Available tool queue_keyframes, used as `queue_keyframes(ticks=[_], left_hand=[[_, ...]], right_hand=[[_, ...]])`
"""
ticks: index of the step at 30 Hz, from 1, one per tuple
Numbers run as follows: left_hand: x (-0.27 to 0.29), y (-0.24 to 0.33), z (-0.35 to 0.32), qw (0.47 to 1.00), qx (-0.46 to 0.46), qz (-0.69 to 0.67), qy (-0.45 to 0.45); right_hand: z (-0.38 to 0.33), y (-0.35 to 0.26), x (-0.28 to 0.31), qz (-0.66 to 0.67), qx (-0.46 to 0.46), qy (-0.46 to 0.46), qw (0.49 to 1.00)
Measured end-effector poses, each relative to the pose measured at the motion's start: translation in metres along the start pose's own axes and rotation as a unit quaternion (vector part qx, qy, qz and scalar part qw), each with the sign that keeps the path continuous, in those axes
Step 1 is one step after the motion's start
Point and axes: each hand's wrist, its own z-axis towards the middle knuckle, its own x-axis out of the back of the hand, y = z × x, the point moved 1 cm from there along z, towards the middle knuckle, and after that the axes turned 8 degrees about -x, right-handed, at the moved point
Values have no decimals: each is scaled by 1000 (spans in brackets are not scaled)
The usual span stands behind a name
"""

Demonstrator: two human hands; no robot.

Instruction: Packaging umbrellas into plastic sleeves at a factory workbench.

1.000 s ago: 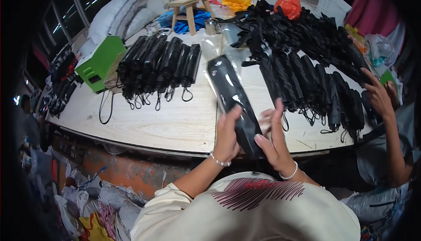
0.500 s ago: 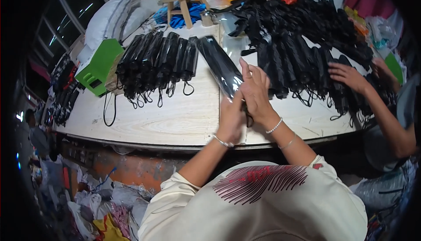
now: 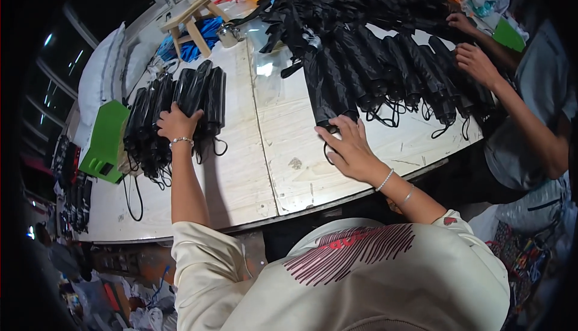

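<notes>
My left hand (image 3: pixel 179 122) rests with spread fingers on the left pile of black folded umbrellas (image 3: pixel 201 93), several of them in shiny clear sleeves. Wrist loops hang off the pile's near side. My right hand (image 3: pixel 355 153) reaches to the near end of a black folded umbrella (image 3: pixel 319 87), the leftmost in the right-hand row. Its fingers are apart and touch that end, where a loop hangs; its fingertips are partly hard to make out against the black. More folded umbrellas (image 3: pixel 406 69) lie to the right of it.
Behind the row lies a heap of black fabric pieces (image 3: pixel 367 9). A wooden stool (image 3: pixel 191 21), a metal pot (image 3: pixel 227 35) and a green box (image 3: pixel 103 144) stand on the pale table (image 3: pixel 241 192). At the right, another person's hand (image 3: pixel 475 63) is over the umbrellas.
The sleeved umbrella that both hands held is now out of them. My left hand has moved left onto the pile, my right to the right-hand row. The view has shifted.
</notes>
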Motion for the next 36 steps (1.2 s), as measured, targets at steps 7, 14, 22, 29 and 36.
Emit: queue_keyframes(ticks=[7, 14, 22, 29, 36], left_hand=[[-61, 113, -53, 882, -442, -96, 130], [-41, 161, -106, 897, -375, -228, -56], [37, 128, -183, 866, -372, -331, -48], [58, 104, -190, 829, -274, -456, -173], [56, 88, -168, 854, -140, -494, -91]], right_hand=[[2, -1, -2, 33, 6, -20, 999], [0, 10, -4, 60, -50, -14, 997], [9, -23, 19, 53, -34, 32, 997], [48, -54, 0, 14, 95, -39, 995], [58, -60, 2, 274, -16, -23, 961]])
